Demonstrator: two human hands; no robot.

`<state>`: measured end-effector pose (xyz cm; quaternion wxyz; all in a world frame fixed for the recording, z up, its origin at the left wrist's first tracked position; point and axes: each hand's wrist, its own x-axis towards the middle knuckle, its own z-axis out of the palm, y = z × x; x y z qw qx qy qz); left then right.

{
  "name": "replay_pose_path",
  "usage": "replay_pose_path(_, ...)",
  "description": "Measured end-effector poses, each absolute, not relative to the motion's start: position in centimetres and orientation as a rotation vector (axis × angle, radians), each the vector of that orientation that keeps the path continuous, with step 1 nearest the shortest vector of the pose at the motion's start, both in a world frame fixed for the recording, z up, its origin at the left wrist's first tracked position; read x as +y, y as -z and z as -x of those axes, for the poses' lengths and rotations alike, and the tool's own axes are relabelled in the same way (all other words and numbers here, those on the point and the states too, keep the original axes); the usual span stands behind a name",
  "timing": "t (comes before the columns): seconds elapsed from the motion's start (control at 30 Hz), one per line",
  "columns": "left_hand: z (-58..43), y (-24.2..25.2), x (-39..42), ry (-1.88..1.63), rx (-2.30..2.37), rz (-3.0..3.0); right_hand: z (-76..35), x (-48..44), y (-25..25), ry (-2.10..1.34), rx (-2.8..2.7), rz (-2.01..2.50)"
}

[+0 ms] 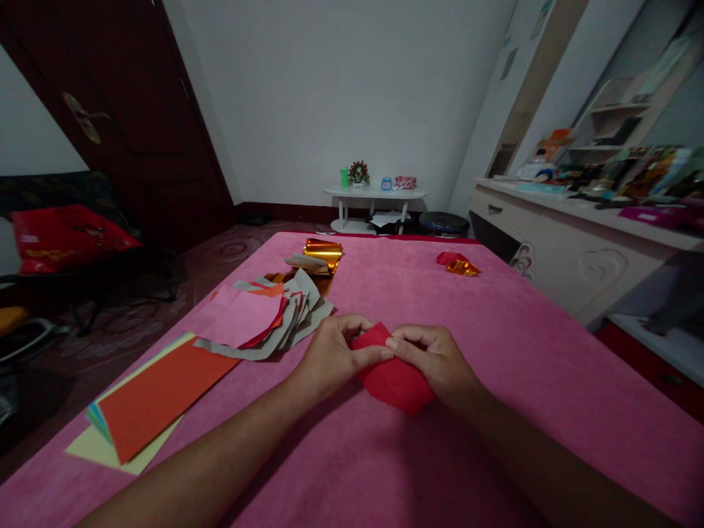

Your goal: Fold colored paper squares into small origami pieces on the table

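Note:
A piece of red paper (397, 386) is held between both hands above the pink cloth on the table (522, 396). My left hand (344, 352) pinches its upper left part, thumb on top. At its upper edge my right hand (432, 356) grips the sheet, with the two thumbs nearly touching. The lower part of the paper hangs loose toward me. The fingertips behind the sheet are hidden.
Left of my hands lie cut papers in pink (242, 315) and grey, beside long orange sheets (170, 396). A gold foil roll (323, 251) lies farther back. Red and gold folded pieces (460, 267) sit at far right. A dresser (583, 242) stands right.

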<state>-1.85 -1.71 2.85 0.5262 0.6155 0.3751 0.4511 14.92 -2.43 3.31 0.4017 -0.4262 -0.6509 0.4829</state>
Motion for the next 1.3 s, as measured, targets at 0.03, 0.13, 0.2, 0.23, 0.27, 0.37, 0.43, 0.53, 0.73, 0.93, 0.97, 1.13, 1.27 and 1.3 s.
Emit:
replay_pose_path(0.03,1.9,-3.0,-1.8,-1.069,0.909,-1.479,-15.0,-2.4,-3.2,-1.214,-1.648,1.067)
replay_pose_path(0.13,2.0,-3.3,-1.9,-1.06,0.951,-1.503,-14.9,-2.5,-3.1,-1.173,-1.677,1.047)
replay_pose_path(0.2,2.1,-3.3,-2.0,-1.053,0.993,-1.542,-14.8,-2.6,-3.2,-1.139,-1.706,1.047)
replay_pose_path(0.23,2.1,-3.2,-2.1,-1.048,1.017,-1.572,-14.8,-2.7,-3.3,-1.118,-1.719,1.049)
replay_pose_path(0.27,2.1,-3.2,-2.1,-1.047,1.045,-1.609,-14.7,-2.8,-3.3,-1.1,-1.734,1.051)
replay_pose_path(0.37,2.3,-3.2,-2.2,-1.067,1.135,-1.748,-14.5,-3.0,-3.4,-1.064,-1.767,1.06)
replay_pose_path(0.43,2.3,-3.3,-2.3,-1.043,1.151,-1.833,-14.4,-3.2,-3.4,-1.064,-1.78,1.056)
replay_pose_path(0.53,2.4,-3.5,-2.4,-0.962,1.109,-1.909,-14.3,-3.4,-3.4,-1.072,-1.803,1.048)
replay_pose_path(0.73,2.3,-3.6,-2.3,-0.979,1.118,-1.952,-14.1,-3.1,-3.4,-1.24,-1.731,1.03)
replay_pose_path(0.93,3.1,-3.5,-1.4,-1.103,1.184,-1.875,-14.5,-2.8,-3.5,-1.267,-1.705,1.008)
replay_pose_path(0.97,3.4,-3.5,-1.1,-1.123,1.194,-1.87,-14.6,-2.7,-3.5,-1.26,-1.707,1.006)
replay_pose_path(1.13,4.6,-3.4,0.1,-1.194,1.271,-1.841,-14.9,-2.5,-3.3,-1.215,-1.715,1.04)
replay_pose_path(1.27,5.2,-3.4,0.6,-1.204,1.369,-1.881,-15.0,-2.4,-3.1,-1.145,-1.759,1.077)
replay_pose_path(1.3,5.2,-3.3,0.7,-1.203,1.377,-1.888,-15.0,-2.4,-3.0,-1.132,-1.768,1.078)
